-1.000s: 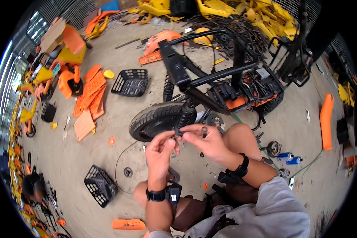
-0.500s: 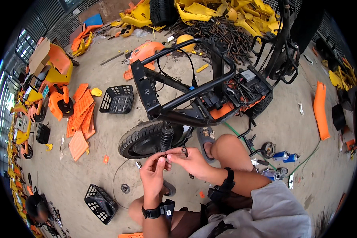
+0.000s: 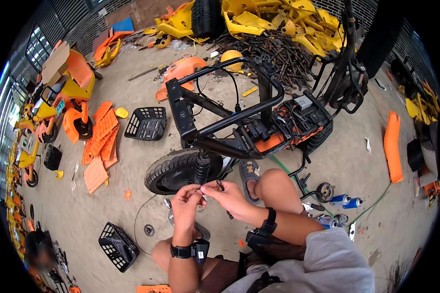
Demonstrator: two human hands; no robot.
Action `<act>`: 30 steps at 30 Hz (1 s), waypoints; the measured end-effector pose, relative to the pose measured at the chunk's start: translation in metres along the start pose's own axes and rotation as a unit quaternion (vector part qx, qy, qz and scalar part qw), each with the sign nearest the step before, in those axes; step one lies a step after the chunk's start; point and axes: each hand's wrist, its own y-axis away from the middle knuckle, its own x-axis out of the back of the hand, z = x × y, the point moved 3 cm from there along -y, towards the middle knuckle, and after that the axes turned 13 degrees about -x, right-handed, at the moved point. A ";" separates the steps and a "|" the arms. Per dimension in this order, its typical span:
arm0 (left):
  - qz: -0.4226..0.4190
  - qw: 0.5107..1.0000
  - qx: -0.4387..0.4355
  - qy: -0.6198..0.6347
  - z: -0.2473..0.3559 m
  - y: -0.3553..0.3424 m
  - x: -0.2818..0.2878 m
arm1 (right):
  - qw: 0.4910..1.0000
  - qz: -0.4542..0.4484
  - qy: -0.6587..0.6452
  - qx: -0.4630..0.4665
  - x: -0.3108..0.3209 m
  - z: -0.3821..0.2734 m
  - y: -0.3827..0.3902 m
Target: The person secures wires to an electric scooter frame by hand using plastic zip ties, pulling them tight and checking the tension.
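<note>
My left hand [image 3: 185,204] and my right hand [image 3: 232,200] meet at the fingertips in front of the rear wheel [image 3: 170,175]. Both pinch a small dark part [image 3: 199,191], too small and covered to name. A dark wrench [image 3: 220,185] with a ring-shaped end also lies in my right hand, its other end poking out below the fingers; the middle is hidden. Beyond my hands stands a stripped scooter frame [image 3: 220,128] of black tubes. A black coil shock absorber [image 3: 202,166] rises beside the wheel.
Black plastic baskets [image 3: 127,242] [image 3: 145,123] lie on the left floor, near a small sprocket [image 3: 149,229]. Orange panels [image 3: 102,141] are stacked farther left. Blue spray cans [image 3: 353,202] and a green hose [image 3: 376,202] are at right. Yellow panels and rusty metal parts [image 3: 274,58] pile up behind.
My hands have shifted slightly left, still together at the fingertips. The wrench in my right hand has turned a little. The view has moved slightly.
</note>
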 end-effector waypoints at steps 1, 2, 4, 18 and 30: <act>0.002 0.999 0.015 0.032 -0.004 0.003 0.004 | 1.000 -0.005 -0.014 -0.005 -0.003 0.001 0.003; 0.005 0.998 0.027 0.065 -0.007 0.005 0.005 | 1.000 -0.013 -0.024 -0.010 -0.006 0.000 0.004; 0.005 0.994 0.056 0.094 -0.011 0.005 0.004 | 0.999 0.000 -0.031 -0.041 -0.004 0.001 0.005; 0.016 0.987 0.100 0.125 -0.031 0.003 0.005 | 0.994 -0.019 -0.057 -0.089 0.012 0.013 0.006; 0.011 0.990 0.071 0.117 -0.010 -0.018 -0.052 | 0.948 0.177 -0.039 0.260 0.023 -0.040 -0.016</act>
